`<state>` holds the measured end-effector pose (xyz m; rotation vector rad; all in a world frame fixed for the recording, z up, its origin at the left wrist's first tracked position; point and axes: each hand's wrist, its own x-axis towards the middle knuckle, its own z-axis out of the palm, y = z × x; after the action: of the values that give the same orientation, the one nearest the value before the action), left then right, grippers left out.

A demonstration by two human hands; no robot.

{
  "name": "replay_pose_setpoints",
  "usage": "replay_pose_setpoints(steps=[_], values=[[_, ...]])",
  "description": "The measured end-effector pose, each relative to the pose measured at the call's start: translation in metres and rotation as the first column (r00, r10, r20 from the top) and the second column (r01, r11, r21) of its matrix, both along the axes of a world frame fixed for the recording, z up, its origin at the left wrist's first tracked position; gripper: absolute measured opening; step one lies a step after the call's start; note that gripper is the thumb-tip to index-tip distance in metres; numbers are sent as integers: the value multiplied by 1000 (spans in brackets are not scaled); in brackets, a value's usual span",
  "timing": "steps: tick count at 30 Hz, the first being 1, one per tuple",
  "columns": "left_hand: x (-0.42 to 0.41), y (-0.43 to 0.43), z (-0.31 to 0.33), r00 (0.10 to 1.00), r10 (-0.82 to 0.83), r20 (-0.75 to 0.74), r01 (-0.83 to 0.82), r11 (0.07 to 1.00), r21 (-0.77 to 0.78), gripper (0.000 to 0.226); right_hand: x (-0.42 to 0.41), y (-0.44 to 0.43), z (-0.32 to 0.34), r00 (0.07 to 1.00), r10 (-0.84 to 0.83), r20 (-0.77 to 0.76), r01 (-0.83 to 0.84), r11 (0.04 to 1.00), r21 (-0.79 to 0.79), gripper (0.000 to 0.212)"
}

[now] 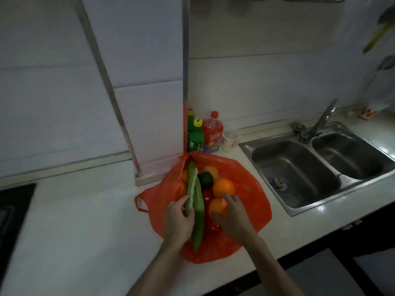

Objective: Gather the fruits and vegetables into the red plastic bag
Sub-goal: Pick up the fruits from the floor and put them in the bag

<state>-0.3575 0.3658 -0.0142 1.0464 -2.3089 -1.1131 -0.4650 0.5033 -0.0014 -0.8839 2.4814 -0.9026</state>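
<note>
The red plastic bag [250, 184] lies spread on the white counter, with produce piled on it. Two long green gourds [197, 201] lie lengthwise over the pile. My left hand [178, 218] grips the pale one [191, 184] near its lower end. My right hand [234, 212] is wrapped around an orange [217, 207] at the pile's near right. Behind it sit another orange [223, 186], a dark green round fruit [205, 178], a red tomato [207, 196] and more orange fruit [211, 170].
A double steel sink [316, 167] with a tap [320, 122] lies to the right. Green bottles [195, 137], a red bottle [212, 133] and a small cup [229, 141] stand behind the bag at the wall. A dark hob [12, 210] is at the left edge.
</note>
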Motion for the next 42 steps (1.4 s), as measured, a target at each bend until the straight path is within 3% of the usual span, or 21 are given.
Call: replay_pose_setpoints(steps=[5, 13, 18, 23, 28, 34, 42], values=[[-14, -3, -3, 986, 156, 62, -152, 987, -59, 39, -30, -15, -18, 993, 115, -38, -114, 993, 33, 54], [-26, -5, -8, 971, 180, 159, -156, 976, -155, 38, -48, -23, -25, 981, 108, -159, -93, 991, 100, 63], [-28, 1, 4, 982, 54, 181, -13, 976, -217, 36, -55, -8, -20, 987, 54, -149, -44, 997, 70, 61], [-27, 7, 15, 950, -205, 234, 256, 942, -218, 36, -42, 24, -12, 983, -38, -180, 37, 999, -11, 51], [-12, 12, 19, 859, -427, 283, 495, 834, -242, 36, 5, 63, -4, 952, -142, -271, 136, 990, -44, 43], [14, 15, 11, 682, -661, 314, 731, 625, -273, 35, 95, 101, -14, 889, -395, -229, 407, 914, 1, 40], [77, 50, 4, 333, -878, 344, 933, 254, -254, 32, 264, 152, -38, 624, -775, -101, 781, 620, 70, 34]])
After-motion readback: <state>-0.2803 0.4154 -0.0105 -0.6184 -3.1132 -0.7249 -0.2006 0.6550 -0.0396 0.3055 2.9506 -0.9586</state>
